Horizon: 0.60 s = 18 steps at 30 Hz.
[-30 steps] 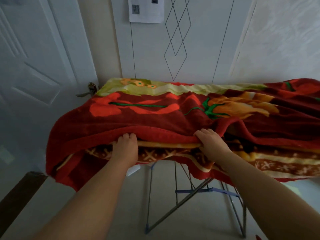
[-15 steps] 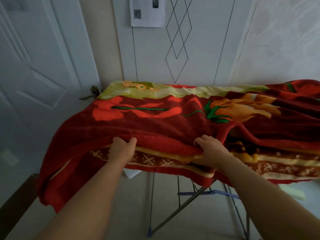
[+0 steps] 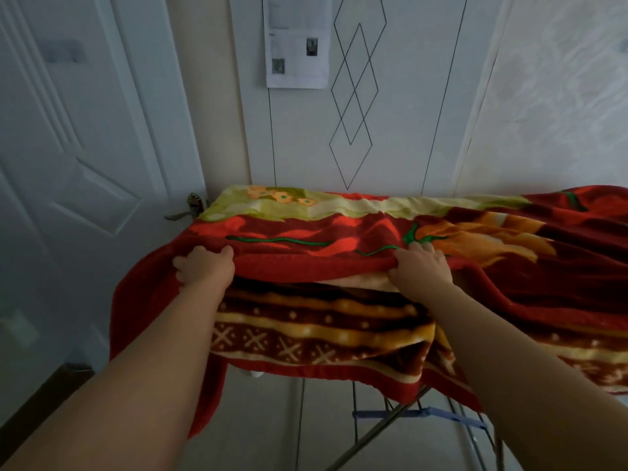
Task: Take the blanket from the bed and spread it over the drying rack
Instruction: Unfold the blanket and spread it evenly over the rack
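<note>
Fingers of the left hand (image 3: 204, 268) and right hand (image 3: 423, 268) curl round the red fold of the blanket (image 3: 306, 239) at frame centre, now lifted higher than a moment ago (striped layer exposed beneath). It drapes the drying rack (image 3: 384, 424), and the spreading looks nearly done.

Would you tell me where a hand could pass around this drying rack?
Bare pale floor shows under the hanging hem of the red floral blanket, left of the grey metal rack legs. The top is crowded: blanket covers it, left hand and right hand grip its near fold.
</note>
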Available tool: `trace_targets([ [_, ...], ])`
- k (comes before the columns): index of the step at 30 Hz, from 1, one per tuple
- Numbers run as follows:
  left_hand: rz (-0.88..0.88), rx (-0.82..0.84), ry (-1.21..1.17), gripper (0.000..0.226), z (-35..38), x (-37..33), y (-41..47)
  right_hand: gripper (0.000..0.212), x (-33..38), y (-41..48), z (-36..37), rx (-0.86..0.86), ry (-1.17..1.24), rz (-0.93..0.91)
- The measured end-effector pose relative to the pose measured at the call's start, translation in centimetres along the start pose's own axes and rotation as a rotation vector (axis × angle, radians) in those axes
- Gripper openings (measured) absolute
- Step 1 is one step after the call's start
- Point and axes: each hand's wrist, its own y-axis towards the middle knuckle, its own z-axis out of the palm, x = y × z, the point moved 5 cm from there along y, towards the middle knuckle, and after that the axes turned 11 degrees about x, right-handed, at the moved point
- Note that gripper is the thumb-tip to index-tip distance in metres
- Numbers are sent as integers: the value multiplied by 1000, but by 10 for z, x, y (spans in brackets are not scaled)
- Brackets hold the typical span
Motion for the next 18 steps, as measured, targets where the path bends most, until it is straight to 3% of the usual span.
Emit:
trace_targets([
  [4,105,11,142,64,-15,-27,28,35,7,28,-31,-73,-94,84],
  [8,187,39,298,65,-18,-52,57,36,17,62,-50,-51,4,132],
  [18,441,94,564,52,-3,-145,149,23,26,179,-76,-193,228,159],
])
